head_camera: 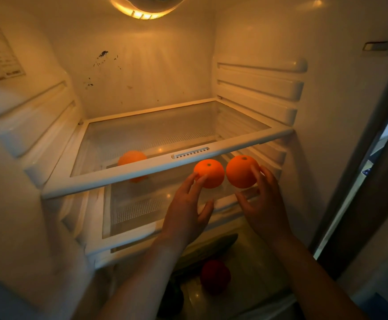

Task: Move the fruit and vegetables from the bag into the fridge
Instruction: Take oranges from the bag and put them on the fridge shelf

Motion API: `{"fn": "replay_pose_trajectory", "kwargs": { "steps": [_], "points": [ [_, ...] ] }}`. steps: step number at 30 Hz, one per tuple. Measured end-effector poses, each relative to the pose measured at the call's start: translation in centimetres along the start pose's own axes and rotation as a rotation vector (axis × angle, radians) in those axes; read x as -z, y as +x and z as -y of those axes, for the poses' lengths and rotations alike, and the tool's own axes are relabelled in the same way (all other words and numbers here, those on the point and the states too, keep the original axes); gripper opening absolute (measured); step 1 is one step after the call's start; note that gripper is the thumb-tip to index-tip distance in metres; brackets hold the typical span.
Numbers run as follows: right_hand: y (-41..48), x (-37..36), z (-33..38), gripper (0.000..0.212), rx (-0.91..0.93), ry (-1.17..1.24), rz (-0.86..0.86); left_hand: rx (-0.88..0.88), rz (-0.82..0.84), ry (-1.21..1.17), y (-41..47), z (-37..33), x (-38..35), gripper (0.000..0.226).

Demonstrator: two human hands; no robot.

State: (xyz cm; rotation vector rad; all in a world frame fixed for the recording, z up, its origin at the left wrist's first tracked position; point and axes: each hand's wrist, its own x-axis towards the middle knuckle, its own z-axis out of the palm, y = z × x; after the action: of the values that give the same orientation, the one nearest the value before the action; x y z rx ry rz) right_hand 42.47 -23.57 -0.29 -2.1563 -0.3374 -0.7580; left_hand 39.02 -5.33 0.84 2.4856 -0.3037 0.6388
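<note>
Two oranges sit side by side on the middle glass shelf [142,211] of the open fridge: one orange [210,172] on the left, the other orange [241,170] on the right. My left hand [186,213] has its fingers spread, fingertips touching the left orange. My right hand [265,204] is open too, fingertips resting on the right orange's side. A third orange [132,158] lies further back left on the same shelf, seen through the upper glass shelf [165,167]. The bag is out of view.
On the dim bottom level lie a red round fruit [215,276], a long green vegetable [220,244] and a dark green item [172,299]. The fridge lamp [145,6] glows at the top. The fridge's right edge [359,181] borders the opening.
</note>
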Motion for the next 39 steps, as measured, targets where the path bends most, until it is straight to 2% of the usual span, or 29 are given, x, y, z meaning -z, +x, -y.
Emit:
{"fn": "replay_pose_trajectory", "kwargs": {
  "steps": [3,10,19,26,29,34,39],
  "points": [
    [-0.5,0.3,0.4,0.073,-0.033,0.014,0.021,0.019,-0.004,-0.013,-0.7,0.1,1.0,0.058],
    [-2.8,-0.4,2.3,0.064,-0.006,0.044,-0.07,0.054,0.031,0.068,-4.6,1.7,3.5,0.051],
    [-6.0,-3.4,6.3,0.062,-0.004,0.135,0.079,0.126,-0.017,0.056,-8.1,3.9,6.0,0.047],
    [-6.3,-3.3,6.7,0.059,-0.026,0.164,0.119,0.17,-0.033,0.031,-8.3,3.8,6.2,0.049],
    [-6.2,-3.3,6.3,0.058,-0.047,0.174,0.137,0.183,-0.032,0.095,-8.4,3.9,5.9,0.05],
    [-7.3,-2.8,5.8,0.053,-0.036,0.147,0.13,0.122,0.078,0.291,-9.6,4.5,5.3,0.053],
    [-10.0,-1.9,5.2,0.054,-0.096,0.054,0.123,0.089,0.061,0.39,-10.0,4.3,4.9,0.061]
  ]
}}
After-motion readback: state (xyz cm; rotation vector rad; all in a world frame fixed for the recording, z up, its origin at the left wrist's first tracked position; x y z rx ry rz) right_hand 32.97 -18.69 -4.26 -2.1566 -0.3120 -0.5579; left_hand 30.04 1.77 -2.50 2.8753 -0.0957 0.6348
